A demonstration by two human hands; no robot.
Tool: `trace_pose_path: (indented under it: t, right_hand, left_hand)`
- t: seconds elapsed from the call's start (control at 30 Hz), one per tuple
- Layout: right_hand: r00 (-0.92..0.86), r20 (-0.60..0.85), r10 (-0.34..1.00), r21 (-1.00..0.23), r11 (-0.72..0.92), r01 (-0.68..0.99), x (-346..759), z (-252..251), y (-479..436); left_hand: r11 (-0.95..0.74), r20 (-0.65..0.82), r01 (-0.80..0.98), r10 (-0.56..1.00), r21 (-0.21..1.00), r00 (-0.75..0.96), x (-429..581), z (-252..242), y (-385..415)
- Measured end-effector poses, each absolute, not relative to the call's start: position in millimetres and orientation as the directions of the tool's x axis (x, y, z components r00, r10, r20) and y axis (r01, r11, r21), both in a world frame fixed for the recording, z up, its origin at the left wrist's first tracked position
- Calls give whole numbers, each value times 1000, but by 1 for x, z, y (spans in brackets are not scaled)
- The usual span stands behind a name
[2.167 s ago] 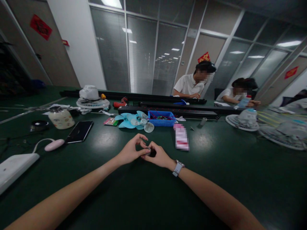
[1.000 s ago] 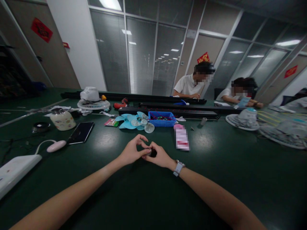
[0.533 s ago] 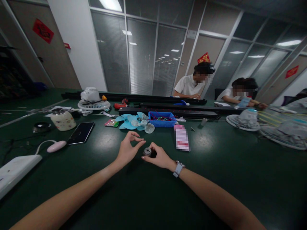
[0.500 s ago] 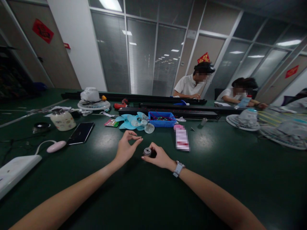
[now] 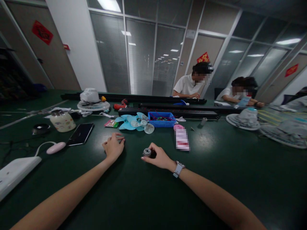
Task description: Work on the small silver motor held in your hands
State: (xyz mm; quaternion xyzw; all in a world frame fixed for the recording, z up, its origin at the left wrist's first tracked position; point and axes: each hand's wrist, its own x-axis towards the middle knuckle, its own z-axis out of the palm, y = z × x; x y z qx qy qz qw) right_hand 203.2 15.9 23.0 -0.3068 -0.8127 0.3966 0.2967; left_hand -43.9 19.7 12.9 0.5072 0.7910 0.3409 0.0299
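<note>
My right hand [image 5: 160, 157] is closed around a small grey metal motor [image 5: 147, 152], thumb on the near side and fingers on the far side. The motor stands upright on the green table, with its round, holed end facing up. A watch with a pale strap is on the right wrist. To the left, my left hand [image 5: 113, 147] rests low over the table, back of the hand up, its fingers loosely bent and a little apart. Nothing shows between those fingers. Beyond it lie light-blue fan blades [image 5: 130, 121] with a clear plastic part.
Behind the hands sits a blue bin [image 5: 161, 119] with wires. A pink packet [image 5: 181, 138] lies right of it, and a phone [image 5: 80, 134] and a jar [image 5: 62, 121] at left. Fan parts [image 5: 244, 118] stand at right. Two people sit across the table.
My left hand has moved left and down, away from the motor, and its thumb-and-finger pinch has loosened. My right hand and the motor have stayed in place.
</note>
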Motion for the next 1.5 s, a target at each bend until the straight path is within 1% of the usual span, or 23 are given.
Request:
trace_pose_path:
  t: [0.17, 0.4, 0.43, 0.5, 0.6, 0.7, 0.8, 0.9, 0.97, 1.13, 1.5]
  right_hand:
    - [-645, 221, 732, -833, 486, 266, 203, 26, 15]
    - [-640, 216, 737, -834, 480, 272, 203, 24, 16]
    - [-639, 217, 738, -832, 482, 275, 203, 23, 17]
    - [-637, 227, 737, -826, 492, 274, 202, 21, 17]
    - [-627, 262, 734, -810, 520, 270, 201, 18, 18]
    - [-621, 289, 729, -799, 541, 263, 200, 15, 20]
    - [-626, 295, 722, -796, 548, 256, 200, 13, 21]
    - [-619, 292, 729, -784, 553, 282, 200, 13, 22]
    - [-619, 278, 735, -783, 547, 297, 200, 14, 21]
    - [-620, 269, 736, -788, 539, 298, 200, 18, 19]
    - [-621, 275, 734, -789, 542, 291, 201, 15, 20]
  left_hand:
    - [258, 310, 786, 815, 562, -489, -43, 13, 16]
    - [144, 381, 767, 801, 625, -461, -45, 15, 15]
    - [98, 394, 754, 804, 650, -445, -43, 17, 15]
    - [-47, 431, 702, 818, 711, -382, -35, 23, 13]
    - [-275, 482, 576, 842, 769, -242, -14, 33, 5]
    - [-377, 470, 462, 877, 803, -102, 10, 40, -7]
    - [-404, 435, 382, 901, 831, 7, 25, 42, -19]
    - [-390, 393, 367, 917, 845, 68, 30, 42, -26]
    - [-381, 380, 389, 921, 839, 84, 30, 43, -28]
    - [-405, 398, 469, 909, 785, 119, 30, 44, -30]
    - [-428, 404, 504, 900, 750, 163, 28, 45, -29]
